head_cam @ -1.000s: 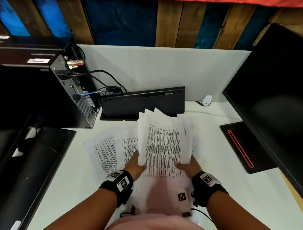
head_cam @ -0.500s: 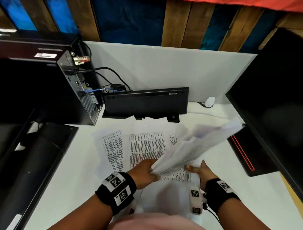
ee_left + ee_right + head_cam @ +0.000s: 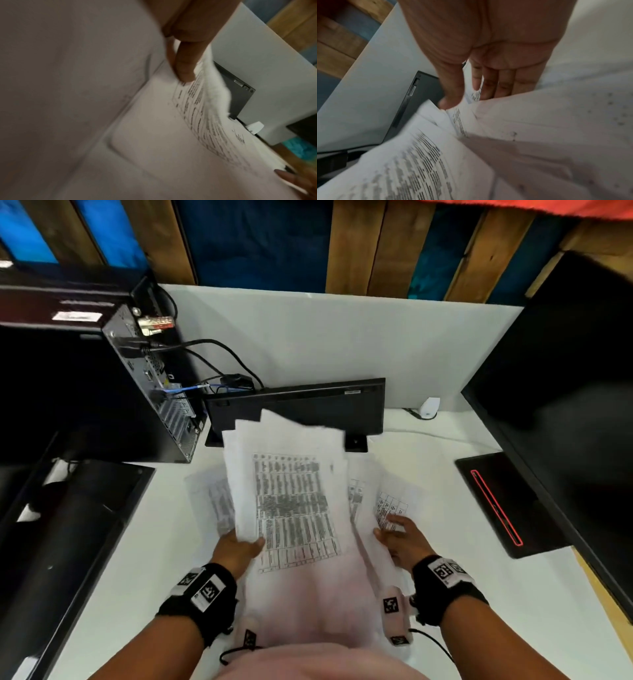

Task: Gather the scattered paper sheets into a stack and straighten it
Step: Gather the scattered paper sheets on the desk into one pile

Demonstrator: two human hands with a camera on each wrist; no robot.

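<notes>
A bundle of printed paper sheets point(image 3: 291, 501) is raised over the middle of the white desk point(image 3: 479, 594), its edges uneven and fanned at the top. My left hand point(image 3: 246, 542) grips its lower left edge, and the thumb point(image 3: 185, 67) presses on the top sheet point(image 3: 205, 121). My right hand point(image 3: 390, 529) lies to the right of the bundle, fingers straight and spread on loose sheets point(image 3: 390, 505) flat on the desk. In the right wrist view the straight fingers point(image 3: 498, 83) reach among the sheets point(image 3: 419, 162). Another loose sheet point(image 3: 212, 501) lies at the left, partly under the bundle.
A black keyboard point(image 3: 298, 409) stands on edge behind the papers. A computer tower point(image 3: 147, 392) with cables is at the back left, a dark screen point(image 3: 68, 525) at the left. A monitor point(image 3: 565, 405) and its black base point(image 3: 496, 501) fill the right.
The bundle, swung on edge to the right half a second ago, is back facing me over the middle. My right hand has left it and moved onto the loose sheets at the right.
</notes>
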